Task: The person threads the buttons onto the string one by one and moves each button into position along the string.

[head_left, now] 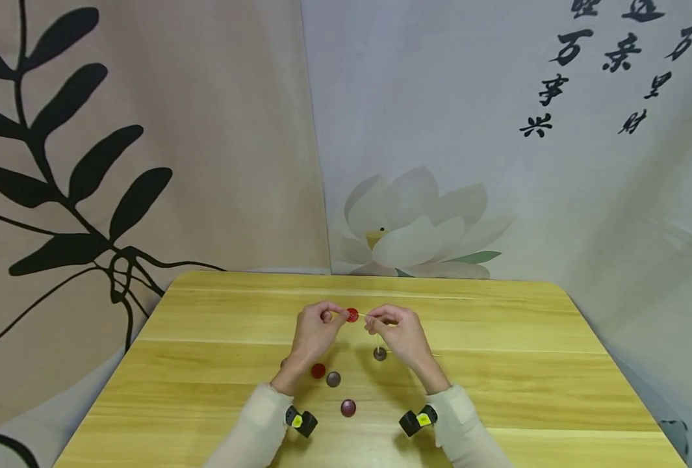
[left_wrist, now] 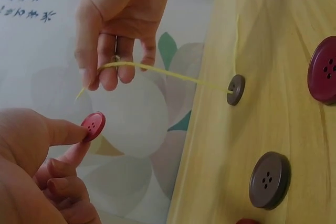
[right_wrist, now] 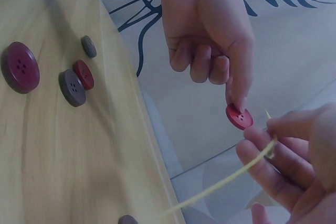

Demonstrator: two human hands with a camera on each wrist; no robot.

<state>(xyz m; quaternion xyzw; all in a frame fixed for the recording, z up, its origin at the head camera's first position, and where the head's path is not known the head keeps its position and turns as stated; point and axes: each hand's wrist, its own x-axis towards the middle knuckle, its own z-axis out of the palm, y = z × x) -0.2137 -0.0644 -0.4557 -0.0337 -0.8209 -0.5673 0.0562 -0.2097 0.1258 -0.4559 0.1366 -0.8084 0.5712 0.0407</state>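
Between thumb and index finger, my left hand (head_left: 316, 331) pinches a red four-hole button (left_wrist: 94, 125) by its edge, raised above the table. Facing it, my right hand (head_left: 401, 333) pinches a yellow string (right_wrist: 226, 183) near one end, and a short tip sticks out past the fingers. In the left wrist view that tip is close to the red button but apart from it. From the right hand the string runs down to a grey-brown button (left_wrist: 236, 89) on the table and passes through it.
On the wooden table (head_left: 527, 364), nearer the body, lie another red button (head_left: 318, 371), a grey-brown button (head_left: 333, 379) and a larger dark red button (head_left: 348, 408). One more grey button (right_wrist: 88, 46) is partly behind the left wrist in the head view. A printed curtain (head_left: 234, 130) hangs behind the table.
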